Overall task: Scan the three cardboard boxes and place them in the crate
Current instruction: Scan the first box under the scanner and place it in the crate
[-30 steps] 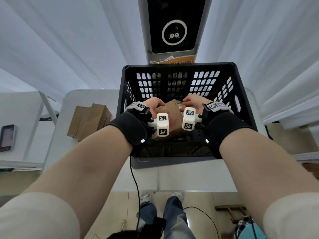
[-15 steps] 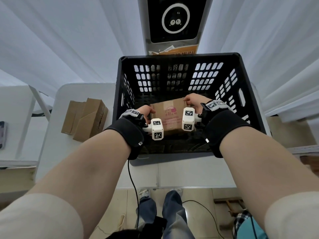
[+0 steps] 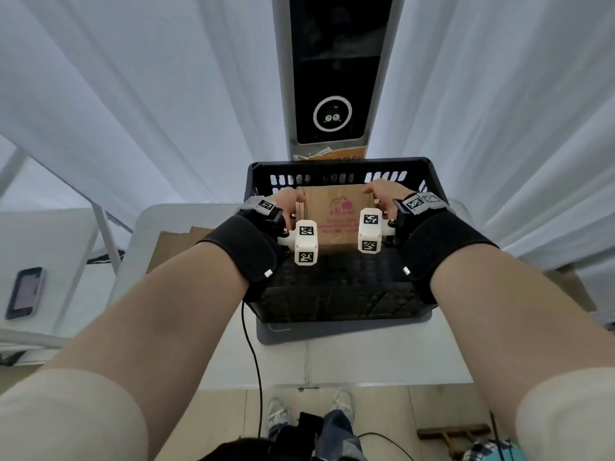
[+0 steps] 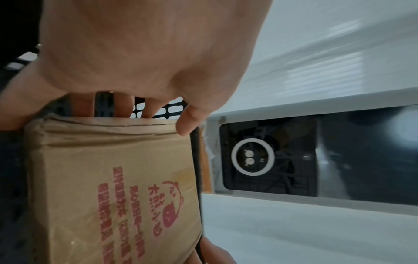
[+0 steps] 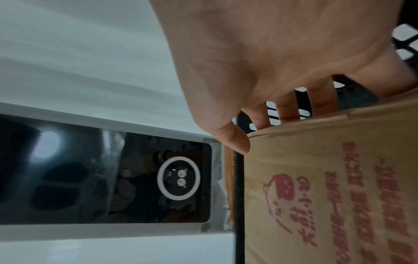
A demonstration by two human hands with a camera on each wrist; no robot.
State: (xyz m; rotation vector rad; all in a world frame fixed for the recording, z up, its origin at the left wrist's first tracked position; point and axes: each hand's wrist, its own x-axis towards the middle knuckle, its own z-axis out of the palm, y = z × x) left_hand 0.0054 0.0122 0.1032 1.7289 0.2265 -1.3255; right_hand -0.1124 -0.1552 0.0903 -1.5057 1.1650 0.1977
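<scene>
I hold a brown cardboard box with red print between both hands, over the inside of the black crate near its far wall. My left hand grips its left end, fingers curled behind and thumb on the printed face. My right hand grips the right end in the same way, as the right wrist view shows on the box. The box's top edge stands about level with the crate's far rim. The scanner, a black panel with a white ring, rises just behind the crate.
More cardboard boxes lie on the white table left of the crate, partly hidden by my left arm. A phone rests on a side table at far left. A black cable hangs over the table's front edge. White curtains hang behind.
Both hands have raised the box from low in the crate up toward the far rim, printed face turned toward me. My view has tilted upward to the scanner.
</scene>
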